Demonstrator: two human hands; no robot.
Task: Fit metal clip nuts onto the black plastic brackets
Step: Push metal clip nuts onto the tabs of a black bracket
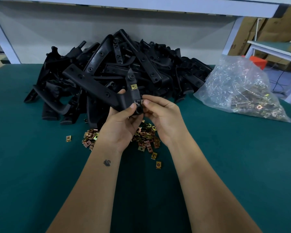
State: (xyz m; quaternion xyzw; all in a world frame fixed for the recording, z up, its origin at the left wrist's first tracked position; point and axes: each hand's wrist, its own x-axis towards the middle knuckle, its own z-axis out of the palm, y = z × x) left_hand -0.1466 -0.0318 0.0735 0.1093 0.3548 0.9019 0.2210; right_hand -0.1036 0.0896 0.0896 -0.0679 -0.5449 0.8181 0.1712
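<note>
My left hand grips a black plastic bracket at its bent corner, holding it above the table. One brass clip nut sits fitted on the bracket's upright arm. My right hand pinches another clip nut against the bracket's lower edge, right beside my left thumb. A loose heap of clip nuts lies on the green mat under my hands, partly hidden by them.
A big pile of black brackets fills the back of the green table. A clear plastic bag of clip nuts lies at the right. Stray nuts lie at the left and near my right forearm. Cardboard boxes stand beyond.
</note>
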